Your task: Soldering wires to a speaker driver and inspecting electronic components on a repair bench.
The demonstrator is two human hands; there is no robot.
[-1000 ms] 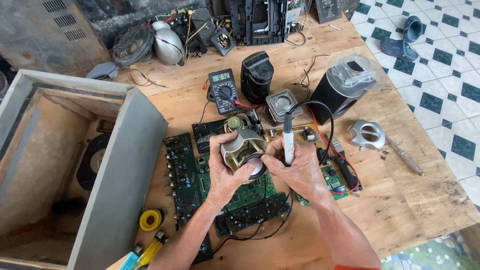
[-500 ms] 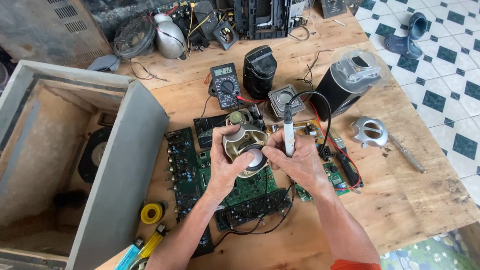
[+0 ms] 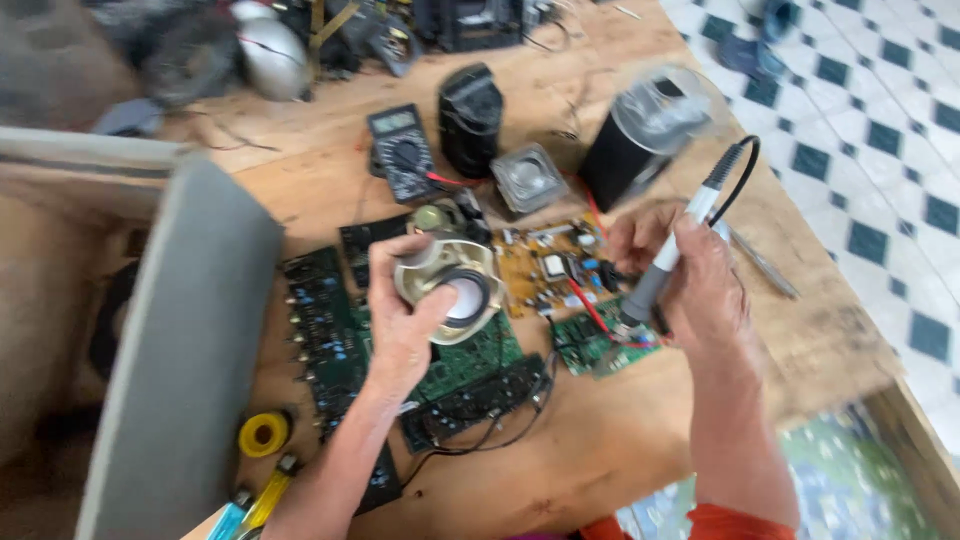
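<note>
Firmly, left hand (image 3: 400,320) grips round metal speaker (image 3: 447,288); right hand (image 3: 700,290) grips cylindrical soldering iron (image 3: 665,262).

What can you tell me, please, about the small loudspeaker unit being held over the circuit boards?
The small speaker driver is round, with a dull cream-grey metal-looking frame and a dark ring around a pale, shiny centre that faces the camera. It is tilted and lifted off the wooden table, above the green circuit boards. The left hand grips it from the left, fingers over its upper rim and thumb on its face. The right hand, holding a soldering iron, is apart from it.
</note>
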